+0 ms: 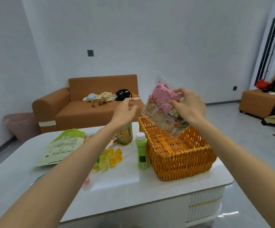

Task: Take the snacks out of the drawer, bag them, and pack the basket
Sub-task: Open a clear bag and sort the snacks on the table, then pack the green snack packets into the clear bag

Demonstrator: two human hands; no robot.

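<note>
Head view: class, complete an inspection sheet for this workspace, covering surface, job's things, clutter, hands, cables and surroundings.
Surface: glossy white table, carrying the items below.
Job's things: clear bag of snacks held over the wicker basket; green bottle upright beside the basket's left wall; yellow jelly cups, green pouch lying flat, and tea bottle on the table.
Clutter: small pink item near the front edge, partly hidden by the left forearm.
Hands: right hand pinches the bag's top; left hand open, holding nothing, above the tea bottle.
Cables: nothing seen.
Surroundings: brown sofa with plush toys; pink bin on the floor beside it.
</note>
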